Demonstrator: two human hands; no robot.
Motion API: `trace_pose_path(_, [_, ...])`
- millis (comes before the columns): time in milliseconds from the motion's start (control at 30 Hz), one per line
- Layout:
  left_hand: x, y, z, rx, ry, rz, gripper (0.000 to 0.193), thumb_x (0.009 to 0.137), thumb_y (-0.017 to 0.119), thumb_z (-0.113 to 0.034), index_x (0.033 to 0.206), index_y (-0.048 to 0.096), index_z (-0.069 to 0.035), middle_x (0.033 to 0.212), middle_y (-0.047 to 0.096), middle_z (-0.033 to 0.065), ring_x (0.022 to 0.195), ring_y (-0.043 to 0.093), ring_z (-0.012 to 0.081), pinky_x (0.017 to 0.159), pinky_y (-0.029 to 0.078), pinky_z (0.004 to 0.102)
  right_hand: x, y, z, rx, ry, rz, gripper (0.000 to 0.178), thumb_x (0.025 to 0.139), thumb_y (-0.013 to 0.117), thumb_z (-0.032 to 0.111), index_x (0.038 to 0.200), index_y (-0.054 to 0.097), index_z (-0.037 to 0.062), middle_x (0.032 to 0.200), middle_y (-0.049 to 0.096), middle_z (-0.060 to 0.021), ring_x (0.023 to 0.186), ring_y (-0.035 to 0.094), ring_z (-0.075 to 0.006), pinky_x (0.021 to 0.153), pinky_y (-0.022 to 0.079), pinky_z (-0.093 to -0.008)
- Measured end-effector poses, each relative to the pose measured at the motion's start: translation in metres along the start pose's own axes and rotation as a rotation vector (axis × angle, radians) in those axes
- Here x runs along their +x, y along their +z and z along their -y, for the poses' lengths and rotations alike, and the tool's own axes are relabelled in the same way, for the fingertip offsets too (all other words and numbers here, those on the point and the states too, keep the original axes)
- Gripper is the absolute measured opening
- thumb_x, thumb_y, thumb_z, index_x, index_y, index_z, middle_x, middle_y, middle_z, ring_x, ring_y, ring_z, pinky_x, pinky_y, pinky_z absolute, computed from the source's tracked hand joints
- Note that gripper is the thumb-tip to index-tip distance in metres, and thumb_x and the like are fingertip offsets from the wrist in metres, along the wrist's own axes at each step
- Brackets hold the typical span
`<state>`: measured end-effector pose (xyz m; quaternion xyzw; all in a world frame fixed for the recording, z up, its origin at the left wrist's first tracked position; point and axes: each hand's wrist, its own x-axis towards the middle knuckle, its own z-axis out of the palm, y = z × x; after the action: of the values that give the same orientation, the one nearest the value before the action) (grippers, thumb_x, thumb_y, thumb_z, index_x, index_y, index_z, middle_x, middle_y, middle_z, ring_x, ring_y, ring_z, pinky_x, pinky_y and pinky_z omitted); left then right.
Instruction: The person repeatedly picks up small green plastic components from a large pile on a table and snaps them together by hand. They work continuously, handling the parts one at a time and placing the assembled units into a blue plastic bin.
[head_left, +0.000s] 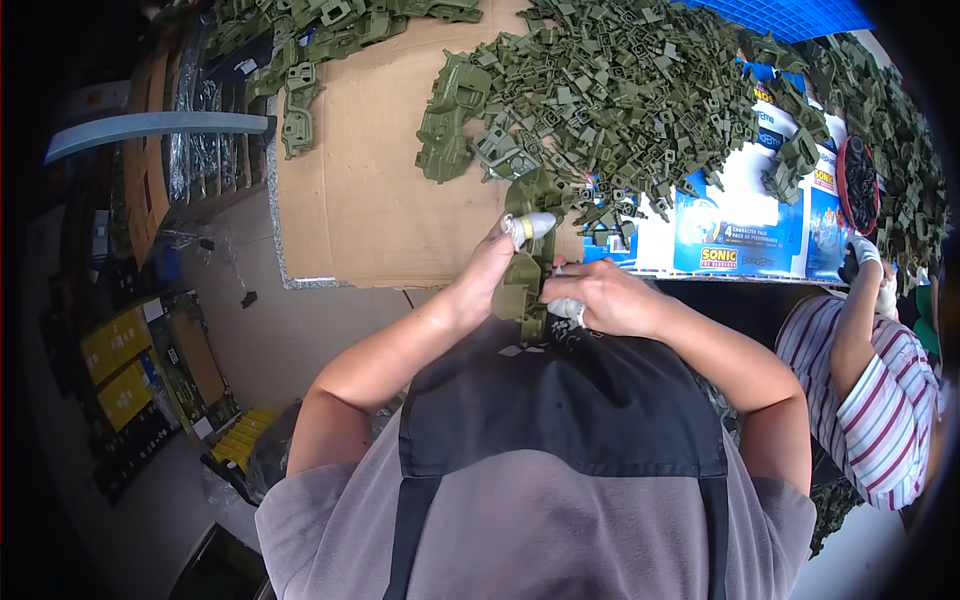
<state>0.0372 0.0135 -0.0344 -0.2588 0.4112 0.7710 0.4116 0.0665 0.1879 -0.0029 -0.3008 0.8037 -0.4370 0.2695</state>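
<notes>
An olive-green moulded plastic part (517, 285), shaped like a toy vehicle body, is held upright against the table's near edge, in front of my black apron. My left hand (486, 268) closes on its left side, the thumb wrapped in white covering with a yellow band. From the right, my right hand (615, 300) grips the same part with bent fingers; a white covering shows on its thumb. Whether the right hand also holds a small piece or tool is hidden. Just beyond my hands lie similar larger green bodies (450, 115).
Brown cardboard (350, 215) covers the table's left part; a blue-and-white printed sheet (740, 245) lies right. A heap of small green parts (640, 90) spreads behind. A co-worker's gloved hand (862, 255) is beside a red-rimmed round container (858, 185). A blue crate (790, 15) stands behind.
</notes>
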Motion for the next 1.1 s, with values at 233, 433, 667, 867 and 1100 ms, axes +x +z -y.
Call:
trace_pose_path(233, [0.006, -0.055, -0.009, -0.274, 0.188, 0.064, 0.048, 0.085, 0.049, -0.043, 0.115, 0.049, -0.005, 0.106, 0.058, 0.0167, 0.088, 0.060, 0.0250, 0.076, 0.052, 0.0389, 0.022, -0.025, -0.037, 0.212, 0.055, -0.184, 0.050, 0.079, 0.063, 0.022, 0.126, 0.048, 0.0135, 0.114, 0.052, -0.0170, 0.107, 0.049, -0.0334, 0.091, 0.040, -0.0382])
trace_pose_path(433, [0.006, -0.064, -0.040, -0.059, 0.417, -0.097, 0.046, 0.091, 0.042, -0.041, 0.118, 0.048, -0.005, 0.108, 0.058, 0.0153, 0.093, 0.059, 0.0225, 0.079, 0.051, 0.0371, 0.062, 0.025, -0.097, -0.484, 0.331, -0.424, 0.068, 0.072, 0.062, 0.008, 0.133, 0.034, 0.0102, 0.123, 0.044, -0.0216, 0.111, 0.044, -0.0371, 0.095, 0.037, -0.0406])
trace_pose_path(667, [0.029, -0.026, -0.039, 0.079, 0.564, 0.055, 0.066, 0.081, 0.059, -0.004, 0.135, 0.022, -0.015, 0.122, 0.045, 0.0084, 0.103, 0.054, 0.0212, 0.088, 0.045, 0.0340, 0.032, -0.004, -0.037, 0.416, 0.094, -0.672, 0.059, 0.084, 0.054, 0.012, 0.137, 0.029, 0.0079, 0.139, 0.034, -0.0133, 0.126, 0.035, -0.0217, 0.102, 0.028, -0.0312])
trace_pose_path(867, [0.046, 0.003, -0.023, 0.080, 0.720, 0.104, 0.078, 0.080, 0.060, -0.004, 0.139, 0.010, -0.016, 0.132, 0.034, 0.0093, 0.117, 0.041, 0.0211, 0.095, 0.039, 0.0325, 0.013, -0.008, 0.000, 0.116, 0.212, -0.705, 0.064, 0.082, 0.057, 0.016, 0.138, 0.026, 0.0110, 0.114, 0.051, -0.0272, 0.105, 0.051, -0.0405, 0.090, 0.040, -0.0384])
trace_pose_path(1100, [0.025, 0.024, -0.030, -0.166, 0.598, 0.185, 0.048, 0.086, 0.053, -0.005, 0.125, 0.025, -0.007, 0.113, 0.050, 0.0141, 0.095, 0.058, 0.0227, 0.077, 0.054, 0.0363, 0.008, -0.018, 0.014, 0.082, 0.166, -0.540, 0.063, 0.084, 0.056, 0.017, 0.139, 0.025, 0.0090, 0.127, 0.043, -0.0216, 0.116, 0.042, -0.0334, 0.096, 0.035, -0.0367])
